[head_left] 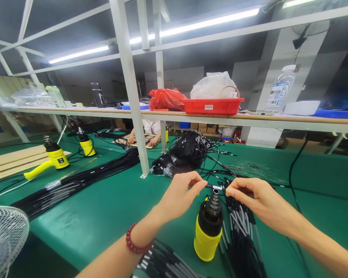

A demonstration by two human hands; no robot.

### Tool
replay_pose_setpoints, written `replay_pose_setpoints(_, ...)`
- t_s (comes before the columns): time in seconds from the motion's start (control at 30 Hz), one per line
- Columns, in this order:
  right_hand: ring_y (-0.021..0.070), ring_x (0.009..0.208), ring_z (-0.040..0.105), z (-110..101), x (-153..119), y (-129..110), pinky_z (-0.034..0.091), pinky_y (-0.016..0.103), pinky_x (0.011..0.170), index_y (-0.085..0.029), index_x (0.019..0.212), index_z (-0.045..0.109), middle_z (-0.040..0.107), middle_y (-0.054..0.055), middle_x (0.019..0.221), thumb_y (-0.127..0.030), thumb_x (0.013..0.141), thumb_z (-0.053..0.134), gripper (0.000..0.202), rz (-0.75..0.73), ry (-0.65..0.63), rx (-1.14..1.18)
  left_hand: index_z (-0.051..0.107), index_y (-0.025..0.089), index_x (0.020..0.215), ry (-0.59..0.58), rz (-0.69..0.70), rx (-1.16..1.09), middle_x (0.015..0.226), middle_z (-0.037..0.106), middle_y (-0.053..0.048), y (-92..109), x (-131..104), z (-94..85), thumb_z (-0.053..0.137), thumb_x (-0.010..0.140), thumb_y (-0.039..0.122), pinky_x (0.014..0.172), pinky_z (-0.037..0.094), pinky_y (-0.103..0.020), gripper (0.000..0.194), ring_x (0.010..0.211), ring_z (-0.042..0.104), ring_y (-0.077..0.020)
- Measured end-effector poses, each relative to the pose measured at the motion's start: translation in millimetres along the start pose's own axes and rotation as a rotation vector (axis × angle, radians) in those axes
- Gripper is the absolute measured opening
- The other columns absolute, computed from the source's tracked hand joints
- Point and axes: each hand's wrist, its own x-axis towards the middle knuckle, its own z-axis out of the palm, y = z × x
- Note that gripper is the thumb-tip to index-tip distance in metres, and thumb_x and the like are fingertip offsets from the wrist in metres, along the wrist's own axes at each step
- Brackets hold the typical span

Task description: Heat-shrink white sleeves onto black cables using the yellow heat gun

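Note:
A thin black cable with a white sleeve (217, 187) is stretched level between my two hands, just above the metal nozzle of an upright yellow heat gun (208, 231). My left hand (183, 193), with a red bead bracelet on the wrist, pinches the cable's left part. On the other side my right hand (253, 195) pinches it at the right of the sleeve. Beside the gun, under my right hand, lies a bundle of black and grey cables (243, 231). Another cable bundle (168, 260) lies below my left forearm.
More cables (188, 148) are heaped behind my hands, and a long bundle (84, 181) runs left. Two yellow heat guns (58, 158) stand at the left near wooden boards. A white post (132, 88) carries the shelf (168, 116). A person's hands (153, 141) show beyond; a fan (7, 239) stands lower left.

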Motion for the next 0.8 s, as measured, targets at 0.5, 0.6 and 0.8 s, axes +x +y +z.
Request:
replay_pose_setpoints(0.5, 0.0141, 0.054, 0.032, 2.3, -3.3, -1.2, 0.025, 0.025, 0.050, -0.022, 0.068, 0.053, 0.036, -0.005, 0.058, -0.049, 0.098, 0.036, 0.044, -0.017, -0.038, -0.045, 0.043, 0.017, 0.058, -0.125, 0.009, 0.106, 0.054, 0.040, 0.006, -2.7, -4.6, -1.4, 0.033, 0.104, 0.042, 0.056, 0.029, -0.025, 0.054, 0.055, 0.037, -0.0101)
replay_pose_setpoints(0.6, 0.0134, 0.053, 0.032, 2.9, -2.2, 2.2, 0.025, 0.025, 0.048, -0.022, 0.068, 0.053, 0.036, -0.006, 0.057, -0.052, 0.097, 0.037, 0.044, -0.021, -0.023, -0.021, 0.051, 0.017, 0.063, -0.116, 0.025, 0.084, 0.059, 0.046, 0.005, -2.0, -4.6, -0.3, 0.041, 0.102, 0.040, 0.057, 0.031, -0.024, 0.046, 0.058, 0.040, -0.0106)
replay_pose_setpoints(0.8, 0.0200, 0.067, 0.062, -3.1, 11.8, 42.1, 0.049, 0.029, 0.063, -0.021, 0.076, 0.061, 0.066, 0.004, 0.070, -0.057, 0.092, 0.039, 0.045, 0.052, 0.150, -0.026, 0.058, 0.019, 0.103, 0.009, 0.025, 0.072, 0.078, 0.059, 0.003, -4.3, -4.9, -7.5, 0.053, 0.095, 0.028, 0.071, 0.040, -0.024, 0.013, 0.075, 0.053, -0.0139)
